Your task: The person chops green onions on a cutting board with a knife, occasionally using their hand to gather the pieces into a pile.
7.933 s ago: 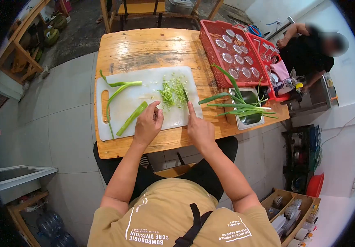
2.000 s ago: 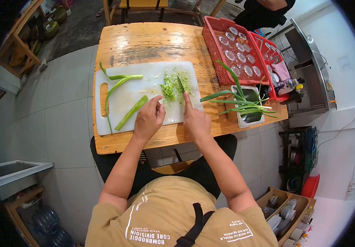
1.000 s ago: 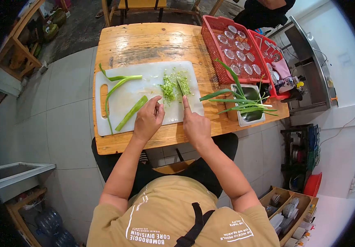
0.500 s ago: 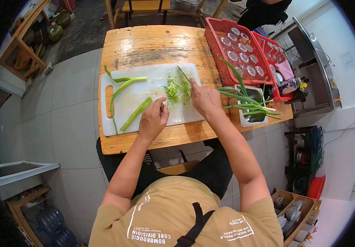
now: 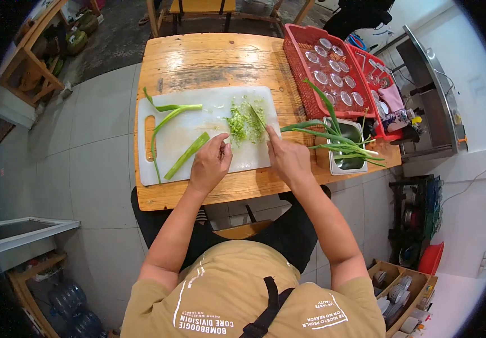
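Observation:
My right hand (image 5: pixel 289 159) is closed around the handle of a knife (image 5: pixel 258 119), its blade pointing up and left over the cutting board. Left of the blade lies a heap of chopped green onion (image 5: pixel 236 127), and finer bits spread beneath and around it. My left hand (image 5: pixel 212 163) rests at the board's near edge with fingers curled together; what they pinch, if anything, is too small to make out. Beside it a thick green onion stalk (image 5: pixel 185 158) slants across the white cutting board (image 5: pixel 186 127). Another green onion (image 5: pixel 169 115), long and bent, lies near the board's handle slot.
A steel container (image 5: pixel 347 164) with whole green onions (image 5: pixel 341 141) across it stands right of the board. Behind it, a red basket (image 5: pixel 302 73) holds several upturned glasses, with a second red basket (image 5: pixel 392 132) alongside. A dark-clothed person (image 5: pixel 358 19) is at the far right.
My right hand has shifted down and right with the knife, and the blade now tilts more upright over the chopped bits. My left hand stays nearly in place.

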Demonstrator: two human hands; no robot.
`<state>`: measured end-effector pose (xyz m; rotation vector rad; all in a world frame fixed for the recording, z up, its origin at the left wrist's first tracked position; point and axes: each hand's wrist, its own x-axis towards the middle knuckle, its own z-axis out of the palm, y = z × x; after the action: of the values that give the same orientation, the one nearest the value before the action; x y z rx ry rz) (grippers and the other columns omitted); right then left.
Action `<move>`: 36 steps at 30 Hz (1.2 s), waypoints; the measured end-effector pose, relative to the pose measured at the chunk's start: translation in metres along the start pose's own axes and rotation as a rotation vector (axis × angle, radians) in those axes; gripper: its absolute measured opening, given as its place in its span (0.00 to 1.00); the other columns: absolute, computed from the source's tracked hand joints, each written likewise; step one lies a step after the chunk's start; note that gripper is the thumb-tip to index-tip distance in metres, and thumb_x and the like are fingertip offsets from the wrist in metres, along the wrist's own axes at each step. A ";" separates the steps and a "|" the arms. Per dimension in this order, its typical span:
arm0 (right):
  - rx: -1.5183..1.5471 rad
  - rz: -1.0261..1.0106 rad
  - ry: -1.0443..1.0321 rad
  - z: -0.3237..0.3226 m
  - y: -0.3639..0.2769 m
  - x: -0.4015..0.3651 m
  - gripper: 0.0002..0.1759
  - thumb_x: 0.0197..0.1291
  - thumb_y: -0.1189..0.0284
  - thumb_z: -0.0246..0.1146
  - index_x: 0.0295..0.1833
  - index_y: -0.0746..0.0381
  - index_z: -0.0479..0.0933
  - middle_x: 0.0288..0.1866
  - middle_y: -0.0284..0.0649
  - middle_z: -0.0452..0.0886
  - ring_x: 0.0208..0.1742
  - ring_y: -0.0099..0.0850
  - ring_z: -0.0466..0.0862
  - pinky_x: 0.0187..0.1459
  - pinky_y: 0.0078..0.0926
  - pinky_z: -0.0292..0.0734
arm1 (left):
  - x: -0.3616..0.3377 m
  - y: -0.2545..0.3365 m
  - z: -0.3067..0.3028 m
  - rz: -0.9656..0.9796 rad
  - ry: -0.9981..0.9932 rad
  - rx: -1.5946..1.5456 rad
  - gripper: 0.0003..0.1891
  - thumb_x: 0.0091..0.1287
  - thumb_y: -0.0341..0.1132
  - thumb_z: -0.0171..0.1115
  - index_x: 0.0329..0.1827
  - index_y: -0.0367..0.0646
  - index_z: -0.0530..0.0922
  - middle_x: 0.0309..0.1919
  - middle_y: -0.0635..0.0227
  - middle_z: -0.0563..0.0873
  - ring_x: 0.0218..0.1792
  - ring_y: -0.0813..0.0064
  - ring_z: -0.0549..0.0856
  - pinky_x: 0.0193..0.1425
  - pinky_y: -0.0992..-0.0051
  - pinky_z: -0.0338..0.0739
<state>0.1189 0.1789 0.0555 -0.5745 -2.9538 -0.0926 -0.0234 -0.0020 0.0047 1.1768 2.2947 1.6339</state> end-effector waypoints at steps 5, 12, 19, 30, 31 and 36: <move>0.092 0.216 -0.025 -0.032 -0.021 -0.022 0.37 0.72 0.66 0.59 0.86 0.53 0.62 0.23 0.43 0.84 0.24 0.46 0.85 0.27 0.49 0.78 | 0.000 -0.001 0.002 0.027 -0.005 -0.003 0.13 0.72 0.28 0.65 0.58 0.36 0.81 0.32 0.57 0.85 0.31 0.59 0.86 0.39 0.61 0.81; 0.068 0.226 -0.189 -0.011 -0.035 -0.021 0.42 0.71 0.67 0.59 0.89 0.57 0.54 0.23 0.45 0.85 0.21 0.43 0.85 0.27 0.48 0.79 | 0.000 0.001 -0.001 -0.004 -0.020 0.019 0.13 0.71 0.28 0.65 0.57 0.36 0.81 0.33 0.58 0.86 0.31 0.61 0.86 0.40 0.63 0.81; 0.048 0.257 -0.130 0.013 -0.035 -0.027 0.41 0.73 0.68 0.57 0.88 0.59 0.54 0.23 0.47 0.85 0.22 0.46 0.86 0.26 0.48 0.79 | 0.000 0.001 0.000 0.000 -0.022 0.017 0.14 0.71 0.28 0.65 0.58 0.36 0.81 0.33 0.58 0.86 0.30 0.61 0.86 0.40 0.63 0.81; 0.100 0.241 -0.171 -0.005 -0.044 -0.021 0.44 0.69 0.70 0.58 0.89 0.60 0.53 0.24 0.49 0.87 0.23 0.45 0.87 0.27 0.47 0.80 | -0.002 0.003 -0.001 0.012 -0.023 0.011 0.13 0.72 0.28 0.65 0.58 0.36 0.81 0.32 0.58 0.86 0.30 0.61 0.85 0.39 0.63 0.81; 0.100 0.239 -0.167 -0.004 -0.047 -0.024 0.44 0.69 0.70 0.58 0.89 0.60 0.53 0.24 0.49 0.87 0.23 0.45 0.87 0.27 0.47 0.80 | -0.001 0.003 -0.002 0.015 -0.018 0.006 0.13 0.72 0.28 0.65 0.58 0.36 0.81 0.32 0.58 0.86 0.30 0.62 0.85 0.39 0.63 0.81; 0.076 0.257 -0.191 0.006 -0.052 -0.027 0.44 0.70 0.69 0.58 0.89 0.62 0.51 0.25 0.49 0.87 0.23 0.46 0.87 0.27 0.48 0.80 | -0.002 0.004 0.000 0.001 -0.006 -0.009 0.13 0.72 0.28 0.66 0.57 0.36 0.82 0.32 0.58 0.86 0.30 0.62 0.85 0.39 0.63 0.81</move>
<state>0.1228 0.1211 0.0438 -0.9955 -3.0149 0.1055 -0.0204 -0.0023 0.0071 1.1794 2.2810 1.6373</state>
